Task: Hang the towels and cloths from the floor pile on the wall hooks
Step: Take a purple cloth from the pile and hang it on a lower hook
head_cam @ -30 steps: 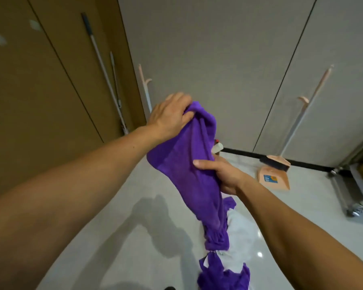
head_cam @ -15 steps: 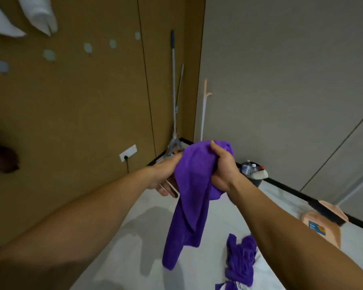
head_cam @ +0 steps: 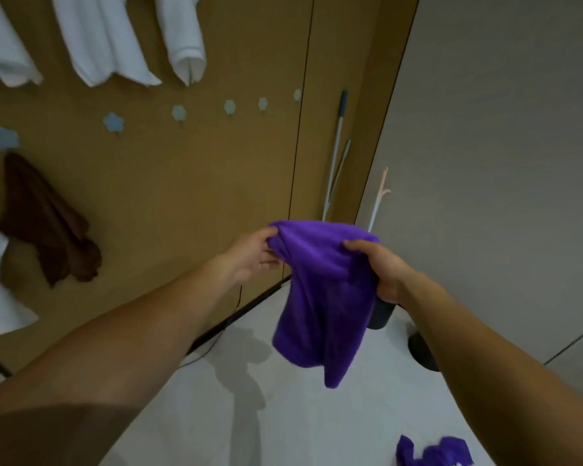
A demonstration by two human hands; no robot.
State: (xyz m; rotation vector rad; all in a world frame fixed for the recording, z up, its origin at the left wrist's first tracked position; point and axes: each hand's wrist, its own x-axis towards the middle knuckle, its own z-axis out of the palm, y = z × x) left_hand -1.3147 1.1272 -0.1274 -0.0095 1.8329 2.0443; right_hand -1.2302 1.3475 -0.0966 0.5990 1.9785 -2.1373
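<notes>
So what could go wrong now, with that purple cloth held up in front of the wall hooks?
The purple cloth is bunched between the left hand and the right hand; hung as a thick wad, it might slip off a small hook. That hook sits near the brown cloth, so a careless reach could knock that cloth down. The floor pile lies just below, so a step could catch on it.

A soft purple microfibre cloth is gripped at its top edge by both hands, left and right; white towels are hung on the brown wall above.
</notes>
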